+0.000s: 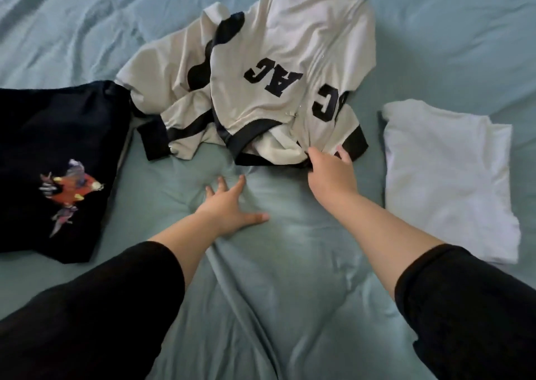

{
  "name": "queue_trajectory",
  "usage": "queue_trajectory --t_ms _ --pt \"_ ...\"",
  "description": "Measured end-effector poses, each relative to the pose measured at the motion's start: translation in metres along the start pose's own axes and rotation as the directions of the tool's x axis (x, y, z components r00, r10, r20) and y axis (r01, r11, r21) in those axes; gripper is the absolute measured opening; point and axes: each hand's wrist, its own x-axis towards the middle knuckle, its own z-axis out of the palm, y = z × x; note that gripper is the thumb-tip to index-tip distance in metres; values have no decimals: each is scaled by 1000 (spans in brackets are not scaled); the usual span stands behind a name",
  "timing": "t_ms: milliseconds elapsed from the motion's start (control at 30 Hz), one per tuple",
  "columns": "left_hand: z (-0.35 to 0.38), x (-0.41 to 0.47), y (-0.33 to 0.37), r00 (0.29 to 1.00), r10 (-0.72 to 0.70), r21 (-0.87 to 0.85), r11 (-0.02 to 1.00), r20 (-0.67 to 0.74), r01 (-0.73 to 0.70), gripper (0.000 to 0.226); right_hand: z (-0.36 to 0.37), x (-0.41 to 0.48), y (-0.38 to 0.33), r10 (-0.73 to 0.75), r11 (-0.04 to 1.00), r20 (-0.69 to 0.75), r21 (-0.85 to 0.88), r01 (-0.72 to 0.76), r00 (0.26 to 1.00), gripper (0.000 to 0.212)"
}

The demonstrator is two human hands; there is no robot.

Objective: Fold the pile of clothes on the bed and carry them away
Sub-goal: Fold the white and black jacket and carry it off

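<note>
A crumpled white jersey [278,48] with black trim and black letters lies in the middle of the bed. My right hand [330,176] grips its near black-trimmed hem, fingers curled into the fabric. My left hand [229,208] rests flat on the teal sheet [261,292] just below the jersey, fingers spread, holding nothing. A folded white shirt [443,176] lies to the right. On the left lies a black garment [49,153] with a colourful print.
The teal sheet is wrinkled and covers the whole view. Bare sheet stretches in front of me between my arms and beyond the jersey at the top.
</note>
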Motion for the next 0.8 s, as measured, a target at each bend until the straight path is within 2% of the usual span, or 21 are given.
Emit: queue_trajectory --t_ms 100,200,267,333,367,433,500,567,600,667,700,733,767,800 --pt "-15 -16 3 999 17 -130 991 39 -11 104 6 -31 -18 109 973 76 195 -122 991 21" --pt "-21 -43 4 998 8 -413 911 56 16 86 11 -67 -40 171 918 238 313 -242 956 17" --pt "-15 -72 7 997 2 -688 724 79 54 87 13 -101 -66 172 840 325 445 -311 930 9" --pt "3 -94 9 998 25 -851 524 59 37 78 11 -141 -96 160 747 382 555 -365 910 16" --pt "11 -104 8 999 21 -870 493 31 16 71 10 -160 -108 154 687 400 613 -389 903 16" --pt "19 -124 4 998 -40 -852 522 -52 -24 56 -1 -195 -127 114 569 456 698 -434 883 5" --pt "15 -144 -4 992 -78 -838 544 -104 -45 46 -20 -220 -135 5 465 512 759 -455 859 16" --pt "4 -166 -13 993 -45 -853 517 -109 -70 39 -43 -235 -136 -73 412 526 789 -455 847 17" --pt "-1 -178 -18 994 -18 -854 514 -105 -81 33 -55 -240 -133 -46 408 502 799 -442 864 17" --pt "-15 -203 -25 996 45 -833 546 -81 -92 26 -82 -245 -127 137 430 381 809 -401 914 14" --pt "-24 -217 -28 995 76 -816 571 -58 -91 25 -97 -246 -125 216 479 295 799 -364 931 11" --pt "-33 -232 -31 993 112 -794 601 -27 -89 27 -110 -245 -123 245 580 200 754 -309 949 17" --pt "-42 -247 -33 988 156 -763 640 11 -93 29 -124 -243 -122 202 717 117 658 -229 972 32" --pt "-50 -261 -33 977 206 -714 692 56 -105 28 -134 -239 -122 85 847 60 521 -103 995 53"
